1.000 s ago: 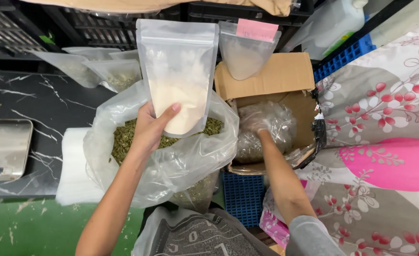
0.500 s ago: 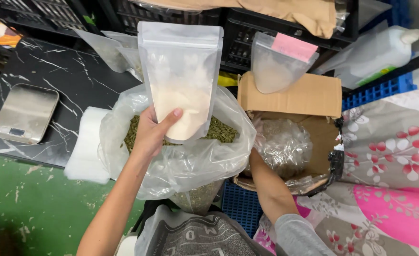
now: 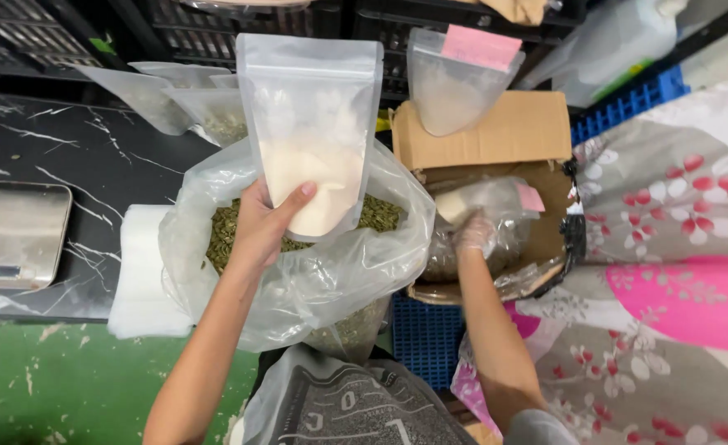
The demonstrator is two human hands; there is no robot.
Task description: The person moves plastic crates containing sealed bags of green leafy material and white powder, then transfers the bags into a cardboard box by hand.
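Above the big clear bag of green seeds [image 3: 298, 272], the left hand [image 3: 261, 227] pinches a frosted stand-up pouch [image 3: 310, 132] upright — thumb across its front. Inside the cardboard box [image 3: 496, 140], the gloved right hand [image 3: 472, 232] presses into a plastic bag [image 3: 496, 214] — its grip cannot be told.

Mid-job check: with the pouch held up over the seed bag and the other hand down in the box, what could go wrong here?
The left hand pinches the stand-up pouch only at its lower edge; it could tip or slip into the open bag of green seeds. The right hand works inside the cardboard box, whose plastic liner could snag or tear.
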